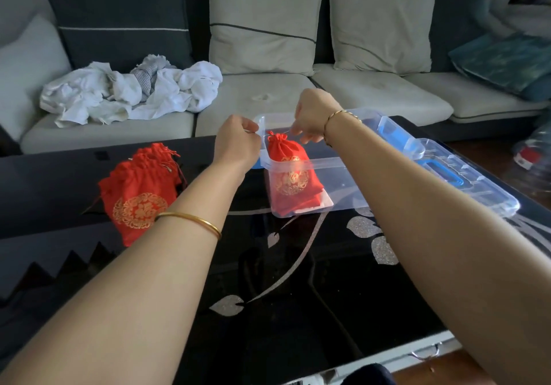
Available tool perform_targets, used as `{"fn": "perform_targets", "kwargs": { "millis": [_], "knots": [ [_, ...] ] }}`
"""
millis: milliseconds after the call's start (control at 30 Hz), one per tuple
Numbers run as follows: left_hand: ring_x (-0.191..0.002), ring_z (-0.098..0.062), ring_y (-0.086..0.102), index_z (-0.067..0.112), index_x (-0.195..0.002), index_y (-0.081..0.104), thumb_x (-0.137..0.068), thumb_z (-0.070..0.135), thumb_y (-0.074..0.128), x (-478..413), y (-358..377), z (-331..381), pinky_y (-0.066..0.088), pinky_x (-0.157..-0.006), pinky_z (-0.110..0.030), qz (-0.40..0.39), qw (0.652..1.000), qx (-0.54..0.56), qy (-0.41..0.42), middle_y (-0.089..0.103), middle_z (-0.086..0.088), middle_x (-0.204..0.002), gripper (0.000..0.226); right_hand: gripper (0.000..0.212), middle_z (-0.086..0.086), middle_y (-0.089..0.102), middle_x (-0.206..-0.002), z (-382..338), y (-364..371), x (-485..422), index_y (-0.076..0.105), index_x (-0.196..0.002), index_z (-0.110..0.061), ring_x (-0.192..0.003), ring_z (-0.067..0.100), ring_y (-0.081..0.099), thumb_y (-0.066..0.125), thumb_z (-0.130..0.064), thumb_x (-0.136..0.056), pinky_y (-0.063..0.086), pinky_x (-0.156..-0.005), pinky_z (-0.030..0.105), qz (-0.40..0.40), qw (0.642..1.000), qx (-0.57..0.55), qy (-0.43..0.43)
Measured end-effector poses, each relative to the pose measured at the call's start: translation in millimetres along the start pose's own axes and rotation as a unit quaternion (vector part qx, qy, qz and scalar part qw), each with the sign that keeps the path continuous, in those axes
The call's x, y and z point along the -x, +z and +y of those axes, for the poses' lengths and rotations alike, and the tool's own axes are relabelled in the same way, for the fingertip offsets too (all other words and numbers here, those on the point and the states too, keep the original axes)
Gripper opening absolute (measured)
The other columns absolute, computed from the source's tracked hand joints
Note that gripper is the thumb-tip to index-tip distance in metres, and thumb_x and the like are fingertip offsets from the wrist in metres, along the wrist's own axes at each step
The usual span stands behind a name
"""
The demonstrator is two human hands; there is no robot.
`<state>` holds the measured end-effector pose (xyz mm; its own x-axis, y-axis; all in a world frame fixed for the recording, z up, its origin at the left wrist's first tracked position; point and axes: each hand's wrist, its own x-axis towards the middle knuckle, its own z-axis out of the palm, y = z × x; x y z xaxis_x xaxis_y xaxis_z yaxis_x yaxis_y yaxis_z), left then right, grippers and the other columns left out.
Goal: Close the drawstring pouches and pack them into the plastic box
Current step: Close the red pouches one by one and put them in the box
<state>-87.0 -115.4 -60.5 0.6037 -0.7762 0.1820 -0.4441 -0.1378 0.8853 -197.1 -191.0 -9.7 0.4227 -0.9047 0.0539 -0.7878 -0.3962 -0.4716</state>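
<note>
The cords are the hardest part to see. A faint thin line [287,131] runs from the gathered neck of the pouch [281,152] to the right hand [313,116], whose curled fingers pinch it. The left hand [238,140] is also curled, with its fingertips pinched just left of the neck. The cord on that side barely shows.

The pouch stands upright inside the clear box [328,161], at its left end. Its lower half is seen only through the box's cloudy front wall. More red cloth lies under it on the box floor, next to something flat and white, but how many pouches are there cannot be told. The right forearm crosses in front of the box and hides its middle.

The lid [465,181], with a blue handle, lies just right of the box. A pile [137,196] of red pouches lies on the black desk [283,310], well left of the box and partly behind the left forearm. Each wrist wears a gold bangle.

Behind the desk is a sofa [372,92] with crumpled white cloth [131,92] on it. At the right edge, a blurred bundle is cut off.
</note>
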Motion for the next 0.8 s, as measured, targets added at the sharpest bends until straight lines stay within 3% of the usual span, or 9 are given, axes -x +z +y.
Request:
{"fn": "perform_targets", "kwargs": {
  "millis": [67, 167, 367, 467, 567, 667, 800],
  "knots": [
    [-0.108, -0.023, 0.055, 0.006, -0.113, 0.057, -0.087, -0.001, 0.04, 3, -5, -7, 0.042, -0.08, -0.026, 0.017, 1.0, 0.004, 0.0, 0.059, -0.009, -0.119, 0.032, 0.006, 0.021, 0.07, -0.084, -15, 4, 12, 0.057, -0.078, -0.002, -0.074, 0.033, 0.07, 0.061, 0.001, -0.078, 0.059, -0.07, 0.045, 0.029, 0.998, -0.037, -0.044],
    [-0.109, -0.024, 0.055, 0.006, -0.116, 0.058, -0.086, 0.0, 0.041, 6, -19, -29, 0.043, -0.085, -0.026, 0.056, 0.998, -0.026, -0.009, 0.057, -0.012, -0.122, 0.034, 0.012, 0.012, 0.063, -0.074, -43, 21, 35, 0.051, -0.079, -0.008, -0.065, 0.03, 0.07, 0.051, 0.004, -0.081, 0.056, -0.056, 0.037, 0.039, 0.988, -0.109, -0.103],
    [-0.121, -0.035, 0.048, 0.013, -0.114, 0.061, -0.088, 0.012, 0.048, -1, -80, -103, 0.038, -0.097, -0.039, 0.172, 0.968, -0.159, -0.094, 0.055, -0.016, -0.127, 0.029, 0.003, 0.03, 0.065, -0.094, -86, 108, 41, 0.052, -0.086, 0.0, -0.077, 0.041, 0.069, 0.053, 0.003, -0.084, 0.057, -0.071, 0.049, -0.104, 0.976, -0.157, -0.109],
    [-0.127, -0.038, 0.038, 0.017, -0.127, 0.053, -0.09, 0.025, 0.054, -7, -106, -128, 0.035, -0.1, -0.049, 0.199, 0.949, -0.198, -0.139, 0.043, -0.017, -0.136, 0.038, 0.036, 0.011, 0.055, -0.09, -93, 150, 21, 0.048, -0.114, 0.002, -0.083, 0.034, 0.062, 0.063, -0.013, -0.086, 0.055, -0.077, 0.044, -0.129, 0.971, -0.191, -0.061],
    [-0.138, -0.036, 0.022, 0.021, -0.146, 0.027, -0.092, 0.044, 0.05, -23, -127, -154, 0.024, -0.107, -0.053, 0.15, 0.944, -0.246, -0.159, 0.021, -0.015, -0.152, 0.063, 0.073, 0.012, 0.048, -0.128, -106, 184, -7, 0.033, -0.138, -0.005, -0.115, 0.025, 0.05, 0.072, -0.029, -0.081, 0.042, -0.093, 0.032, -0.136, 0.972, -0.166, -0.092],
    [-0.142, -0.039, 0.012, 0.027, -0.151, 0.007, -0.092, 0.058, 0.038, -44, -140, -174, 0.016, -0.112, -0.052, 0.075, 0.944, -0.26, -0.19, 0.007, -0.015, -0.158, 0.074, 0.098, 0.011, 0.03, -0.146, -125, 205, -43, 0.023, -0.145, -0.016, -0.132, 0.028, 0.037, 0.079, -0.04, -0.069, 0.037, -0.105, 0.037, -0.172, 0.967, -0.145, -0.122],
    [-0.138, -0.042, 0.023, 0.028, -0.151, -0.002, -0.093, 0.059, 0.035, -70, -147, -198, 0.02, -0.114, -0.048, -0.01, 0.953, -0.25, -0.169, 0.022, -0.019, -0.154, 0.076, 0.116, 0.005, 0.024, -0.151, -146, 226, -83, 0.018, -0.148, -0.025, -0.137, 0.025, 0.03, 0.083, -0.05, -0.055, 0.034, -0.11, 0.044, -0.243, 0.957, -0.031, -0.157]
  ]
}}
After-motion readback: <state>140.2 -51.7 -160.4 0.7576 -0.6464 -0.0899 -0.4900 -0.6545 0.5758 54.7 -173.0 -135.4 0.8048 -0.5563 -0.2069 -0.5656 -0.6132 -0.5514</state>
